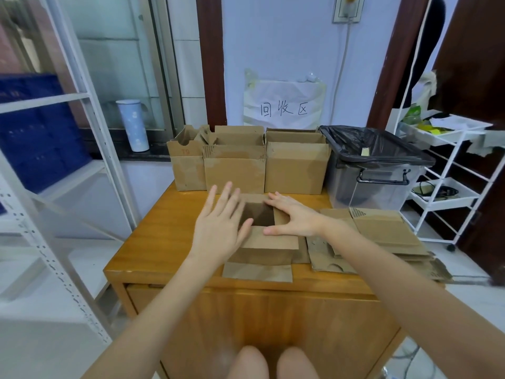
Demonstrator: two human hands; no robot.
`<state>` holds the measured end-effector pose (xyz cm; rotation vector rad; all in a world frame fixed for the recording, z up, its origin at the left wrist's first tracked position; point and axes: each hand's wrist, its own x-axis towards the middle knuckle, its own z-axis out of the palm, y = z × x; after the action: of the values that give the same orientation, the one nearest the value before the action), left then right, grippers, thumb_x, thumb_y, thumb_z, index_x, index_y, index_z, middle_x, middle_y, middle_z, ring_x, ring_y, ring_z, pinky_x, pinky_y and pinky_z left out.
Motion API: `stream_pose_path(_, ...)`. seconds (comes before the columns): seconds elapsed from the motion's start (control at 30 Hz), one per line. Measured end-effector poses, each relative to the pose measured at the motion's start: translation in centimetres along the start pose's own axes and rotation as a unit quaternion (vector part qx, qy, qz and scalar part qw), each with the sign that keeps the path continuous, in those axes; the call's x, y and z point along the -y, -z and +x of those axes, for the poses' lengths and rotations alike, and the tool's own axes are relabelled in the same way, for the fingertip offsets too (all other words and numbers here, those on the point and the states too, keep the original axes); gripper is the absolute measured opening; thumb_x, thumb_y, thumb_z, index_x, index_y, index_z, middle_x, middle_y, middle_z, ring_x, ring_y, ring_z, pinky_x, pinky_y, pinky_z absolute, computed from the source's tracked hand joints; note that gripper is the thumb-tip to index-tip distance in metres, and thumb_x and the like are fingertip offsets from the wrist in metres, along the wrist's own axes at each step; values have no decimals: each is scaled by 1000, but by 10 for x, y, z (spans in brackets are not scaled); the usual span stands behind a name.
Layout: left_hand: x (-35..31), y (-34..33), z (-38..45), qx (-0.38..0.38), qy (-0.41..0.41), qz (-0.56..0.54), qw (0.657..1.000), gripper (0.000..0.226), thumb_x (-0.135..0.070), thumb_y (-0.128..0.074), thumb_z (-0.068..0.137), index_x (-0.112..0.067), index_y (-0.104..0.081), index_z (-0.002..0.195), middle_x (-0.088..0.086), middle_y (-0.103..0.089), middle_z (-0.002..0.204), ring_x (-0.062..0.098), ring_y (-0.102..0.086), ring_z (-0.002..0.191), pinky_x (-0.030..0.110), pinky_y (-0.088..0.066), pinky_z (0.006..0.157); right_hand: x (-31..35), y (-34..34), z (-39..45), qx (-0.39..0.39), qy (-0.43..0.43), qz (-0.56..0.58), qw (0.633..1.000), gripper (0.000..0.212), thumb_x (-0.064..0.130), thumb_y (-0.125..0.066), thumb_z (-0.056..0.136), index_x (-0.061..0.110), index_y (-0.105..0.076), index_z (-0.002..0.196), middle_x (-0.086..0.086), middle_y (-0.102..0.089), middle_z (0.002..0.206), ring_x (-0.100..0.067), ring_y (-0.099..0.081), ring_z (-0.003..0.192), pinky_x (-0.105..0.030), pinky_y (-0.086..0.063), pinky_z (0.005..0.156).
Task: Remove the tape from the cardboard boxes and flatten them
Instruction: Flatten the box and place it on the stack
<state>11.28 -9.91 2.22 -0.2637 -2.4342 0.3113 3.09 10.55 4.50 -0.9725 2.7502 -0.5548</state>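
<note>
Flattening is in hand: at frame centre, the left hand (218,231) and right hand (292,214), fingers straight, press an open cardboard box (266,242); next, collapsing it calls for firm downward pressure.

A single head-worn wide-angle camera looks forward and down, close over the near edge of the orange-brown wooden table (175,214), facing the pale wall (287,50) beyond its far edge.

A clear plastic bin (374,181) lined with a black bag (366,143) stands at the wooden table's (169,228) far right corner. A pale tumbler (133,125) stands on the window ledge (128,153). A handwritten paper sign (284,103) hangs on the wall, and a white cart (448,170) stands right of the table.
</note>
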Motion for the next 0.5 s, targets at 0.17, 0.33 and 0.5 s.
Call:
stream_pose_path(0.17, 2, -3, -11, 63, 102, 17, 993, 79, -53, -24, 96, 13, -61, 118, 25, -60, 126, 33, -35, 139, 48, -14, 118, -5, -2, 4, -4, 13, -7, 1000, 102, 77, -51, 68, 28, -19, 152, 7, -5, 161, -7, 3, 147, -32, 0, 120)
stream_pose_path(0.33, 1, -17, -16, 69, 64, -57, 994, 68, -45, -20, 98, 5, -57, 128, 21, -55, 134, 36, -45, 132, 49, -31, 113, -6, -2, 4, -22, 25, -2, 999, 99, 78, -52, 67, 30, -27, 150, 8, -10, 161, -10, -4, 147, -38, -11, 121)
stream_pose_path(0.5, 3, -21, -26, 57, 63, -145, 986, 78, -60, -11, 95, -7, -42, 143, 11, -38, 151, 23, -29, 143, 34, -14, 119, -1, -1, -1, -94, 107, -88, 986, 79, 72, -53, 79, 23, -47, 141, 7, -23, 158, -7, -15, 145, -32, -19, 118)
